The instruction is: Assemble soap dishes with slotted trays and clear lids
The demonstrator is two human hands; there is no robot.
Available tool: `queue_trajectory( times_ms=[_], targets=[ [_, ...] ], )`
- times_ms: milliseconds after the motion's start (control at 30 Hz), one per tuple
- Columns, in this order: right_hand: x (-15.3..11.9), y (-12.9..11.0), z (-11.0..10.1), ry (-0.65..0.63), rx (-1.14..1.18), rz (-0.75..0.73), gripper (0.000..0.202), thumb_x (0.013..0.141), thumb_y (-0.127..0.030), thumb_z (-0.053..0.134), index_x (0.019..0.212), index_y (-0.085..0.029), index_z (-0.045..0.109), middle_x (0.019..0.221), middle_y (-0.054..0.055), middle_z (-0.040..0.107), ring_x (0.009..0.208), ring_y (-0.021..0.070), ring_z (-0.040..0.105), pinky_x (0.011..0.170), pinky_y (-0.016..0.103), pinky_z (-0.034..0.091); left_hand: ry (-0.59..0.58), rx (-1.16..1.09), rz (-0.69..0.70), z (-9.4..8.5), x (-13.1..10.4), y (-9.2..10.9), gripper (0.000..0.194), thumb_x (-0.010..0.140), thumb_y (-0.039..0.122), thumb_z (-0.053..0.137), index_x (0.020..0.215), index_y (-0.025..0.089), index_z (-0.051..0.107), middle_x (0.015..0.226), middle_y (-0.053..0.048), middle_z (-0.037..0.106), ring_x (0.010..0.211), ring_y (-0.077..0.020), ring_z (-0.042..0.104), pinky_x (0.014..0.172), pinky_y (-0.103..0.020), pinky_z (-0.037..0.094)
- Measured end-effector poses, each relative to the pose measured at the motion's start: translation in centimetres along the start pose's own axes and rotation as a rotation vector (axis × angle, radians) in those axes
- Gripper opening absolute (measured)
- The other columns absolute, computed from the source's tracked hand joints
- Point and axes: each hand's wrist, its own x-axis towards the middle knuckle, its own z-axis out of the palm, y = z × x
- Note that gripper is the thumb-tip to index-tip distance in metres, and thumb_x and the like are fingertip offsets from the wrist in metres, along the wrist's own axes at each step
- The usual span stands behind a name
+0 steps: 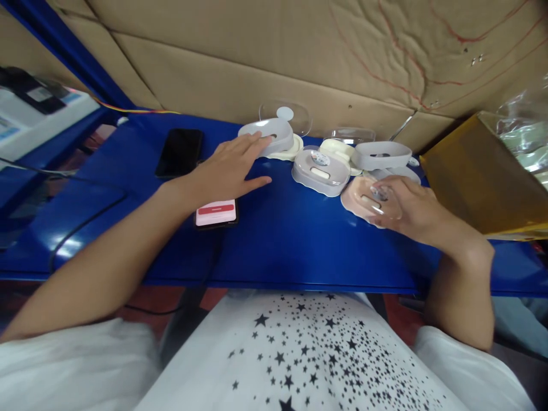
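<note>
My left hand reaches across the table with fingers stretched out and thumb apart. Its fingertips lie at the near edge of a grey oval soap dish; whether they press on it I cannot tell. My right hand curls round the right side of a peach soap box with a clear lid, which rests on the table. Between the hands sits a grey soap box, also under a clear lid with a round sticker. Cream soap dish parts and another grey dish stand behind.
Clear lids lean near the cardboard wall. A black phone lies at the left, and a lit phone lies partly under my left forearm. At the right stands a taped brown box. A black cable crosses the blue table.
</note>
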Motion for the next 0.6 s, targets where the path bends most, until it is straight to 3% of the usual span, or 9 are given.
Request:
queue_trajectory(
  times_ms=[67,167,233,367,467,600],
  targets=[
    [0.8,-0.1,0.1,0.04,-0.003,-0.024,0.056,0.098,-0.058,0.068,0.145,-0.03,0.055,0.15,0.015,0.064,0.136,0.0472,0.062,0.11,0.071,0.05,-0.048,0.036,-0.012,0.3,0.2,-0.3,0.076,0.107,0.054,0.053,0.17,0.018,0.035,0.176,-0.022,0.035,0.165,-0.043,0.032,0.13,-0.065,0.03],
    [1.6,0.2,-0.4,0.108,0.098,-0.121,0.042,0.11,-0.051,0.053,0.143,-0.027,0.064,0.151,0.014,0.066,0.143,0.0379,0.061,0.119,0.06,0.048,-0.069,0.063,0.001,0.2,0.1,0.2,0.063,0.107,0.049,0.051,0.162,0.019,0.049,0.166,-0.021,0.047,0.157,-0.0404,0.044,0.127,-0.06,0.039],
    [1.7,1.2,-0.8,0.182,0.081,-0.073,0.039,0.113,-0.043,0.043,0.138,-0.027,0.069,0.148,0.013,0.07,0.142,0.0346,0.062,0.119,0.056,0.047,-0.078,0.069,0.022,-0.1,0.0,1.0,0.057,0.106,0.045,0.051,0.158,0.02,0.052,0.157,-0.018,0.054,0.151,-0.0375,0.05,0.124,-0.055,0.044],
    [1.9,3.7,-0.7,0.281,-0.114,0.193,0.045,0.105,-0.031,0.049,0.147,-0.026,0.064,0.16,0.016,0.061,0.146,0.0394,0.056,0.117,0.063,0.042,-0.124,0.122,-0.009,-0.7,-0.4,3.0,0.053,0.105,0.038,0.055,0.157,0.025,0.051,0.15,-0.015,0.059,0.142,-0.0395,0.059,0.112,-0.056,0.055],
    [2.5,4.8,0.3,0.307,-0.111,0.175,0.057,0.102,-0.028,0.053,0.159,-0.025,0.052,0.17,0.018,0.05,0.155,0.0378,0.045,0.122,0.061,0.034,-0.123,0.137,-0.075,-0.9,-0.7,3.9,0.056,0.104,0.037,0.059,0.159,0.028,0.049,0.143,-0.016,0.064,0.134,-0.0412,0.065,0.104,-0.055,0.059],
    [3.5,5.2,1.4,0.337,-0.078,0.157,0.054,0.1,-0.034,0.059,0.153,-0.025,0.06,0.15,0.017,0.068,0.139,0.0359,0.056,0.117,0.056,0.034,-0.081,0.189,-0.115,-0.7,-0.9,4.0,0.046,0.104,0.037,0.059,0.149,0.025,0.058,0.134,-0.016,0.069,0.129,-0.0419,0.065,0.099,-0.053,0.061]
  ],
)
